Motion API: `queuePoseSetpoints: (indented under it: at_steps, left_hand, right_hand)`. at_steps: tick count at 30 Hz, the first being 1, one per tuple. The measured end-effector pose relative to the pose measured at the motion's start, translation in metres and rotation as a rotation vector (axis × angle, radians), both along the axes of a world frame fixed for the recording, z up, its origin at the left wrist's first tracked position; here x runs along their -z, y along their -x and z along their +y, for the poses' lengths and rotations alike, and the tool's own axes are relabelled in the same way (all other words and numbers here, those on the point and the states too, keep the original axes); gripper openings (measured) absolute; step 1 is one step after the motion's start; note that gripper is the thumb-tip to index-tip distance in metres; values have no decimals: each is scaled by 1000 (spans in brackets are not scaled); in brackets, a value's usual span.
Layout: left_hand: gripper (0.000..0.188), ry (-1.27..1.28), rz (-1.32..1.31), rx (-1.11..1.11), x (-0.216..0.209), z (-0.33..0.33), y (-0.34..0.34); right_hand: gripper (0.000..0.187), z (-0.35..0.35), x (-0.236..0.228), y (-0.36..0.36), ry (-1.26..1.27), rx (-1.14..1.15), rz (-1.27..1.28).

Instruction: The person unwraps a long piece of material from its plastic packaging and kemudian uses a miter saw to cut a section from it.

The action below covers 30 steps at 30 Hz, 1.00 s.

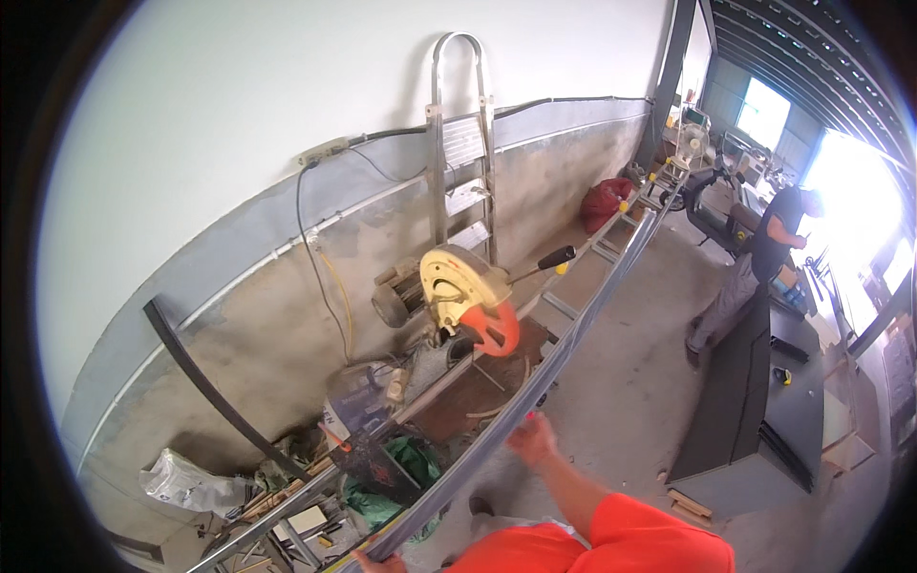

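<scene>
A long grey metal bar (485, 446) runs from the lower edge, past my body, away to the far right. My left hand (382, 563), mostly cut off by the lower edge, is closed around the near end of the bar. Beside the bar's middle, my right hand (535, 441) has its fingers drawn together around a small pink-tipped thing, too small to name. Beyond the bar stands a cut-off saw (451, 285) with a yellow guard, an orange lower guard and a black-gripped handle (557, 258).
A folded aluminium ladder (463, 143) leans on the wall. A dark strip (224, 387) leans at left above scraps and a silvery bag (196, 485). Dark panels (731, 401) are stacked at right, where another person (764, 248) stands. Farther back are a red sack (604, 203) and a scooter (716, 215).
</scene>
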<state>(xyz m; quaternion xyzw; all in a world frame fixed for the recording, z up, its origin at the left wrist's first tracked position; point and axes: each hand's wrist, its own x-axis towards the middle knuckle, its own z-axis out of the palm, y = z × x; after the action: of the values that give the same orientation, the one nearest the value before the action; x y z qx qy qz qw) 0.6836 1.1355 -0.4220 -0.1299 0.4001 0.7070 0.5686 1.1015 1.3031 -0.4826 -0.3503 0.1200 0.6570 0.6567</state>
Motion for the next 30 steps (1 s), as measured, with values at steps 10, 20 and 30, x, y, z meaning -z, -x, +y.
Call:
queuePoseSetpoints:
  at_steps: [10, 20, 30]
  left_hand:
    - [33, 124, -73, 12, 53, 34, -27]
    - [38, 204, -52, 27, 84, 51, -17]
    - [39, 117, -187, 105, 129, 85, -78]
  right_hand:
    - [20, 99, 29, -9, 291, 124, -286]
    - [25, 173, 40, -172, 133, 139, -376]
    - [22, 116, 49, -75, 86, -11, -315]
